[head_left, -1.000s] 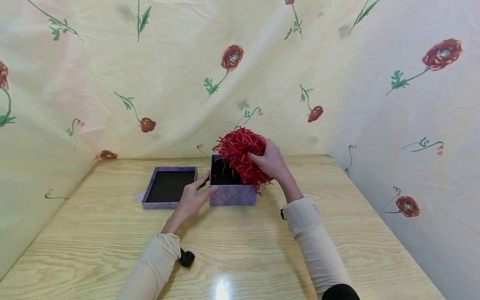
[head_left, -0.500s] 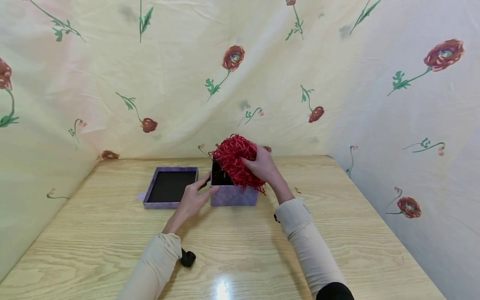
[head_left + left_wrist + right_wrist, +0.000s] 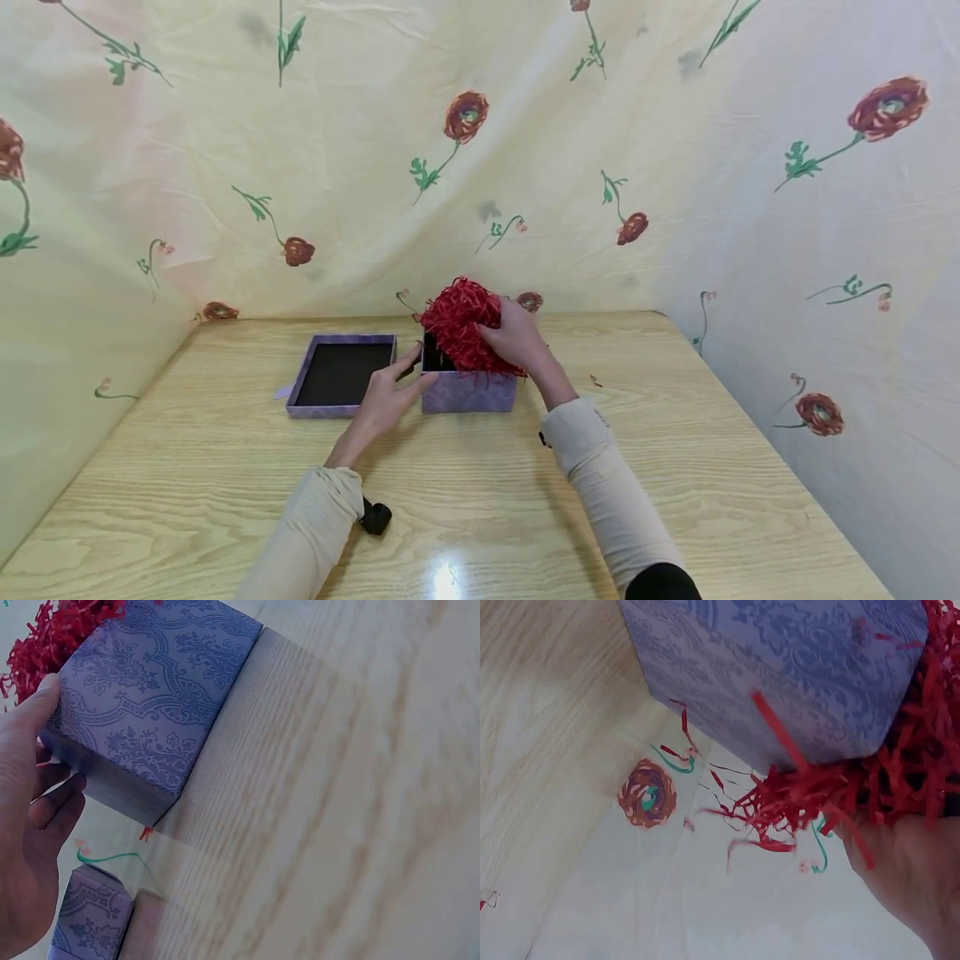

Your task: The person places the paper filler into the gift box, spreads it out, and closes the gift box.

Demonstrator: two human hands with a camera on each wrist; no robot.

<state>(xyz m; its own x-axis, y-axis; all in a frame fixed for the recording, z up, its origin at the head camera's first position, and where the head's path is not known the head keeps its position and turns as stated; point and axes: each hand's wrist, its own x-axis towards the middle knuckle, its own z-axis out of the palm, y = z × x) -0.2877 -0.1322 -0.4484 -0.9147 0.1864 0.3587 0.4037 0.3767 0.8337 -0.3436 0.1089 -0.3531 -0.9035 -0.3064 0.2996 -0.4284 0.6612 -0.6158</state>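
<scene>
A purple patterned box (image 3: 467,393) with a black inside stands on the table. My left hand (image 3: 386,402) holds its left side, thumb at the front corner, fingers bent along the side in the left wrist view. My right hand (image 3: 521,333) grips a big clump of red shredded paper (image 3: 461,325) over the box opening. The clump covers most of the opening, and strands hang over the right edge in the right wrist view. How deep it sits inside is hidden.
A purple box lid (image 3: 330,412) with a black inside lies left of the box, inside up, a light ribbon tab (image 3: 282,392) at its left. A small red scrap (image 3: 596,381) lies on the wooden table (image 3: 465,500). Flowered cloth (image 3: 360,167) hangs behind and at both sides.
My right hand has moved left and slightly down with the red shredded paper, which covers more of the box opening. A red scrap shows on the table. My left hand stays on the box.
</scene>
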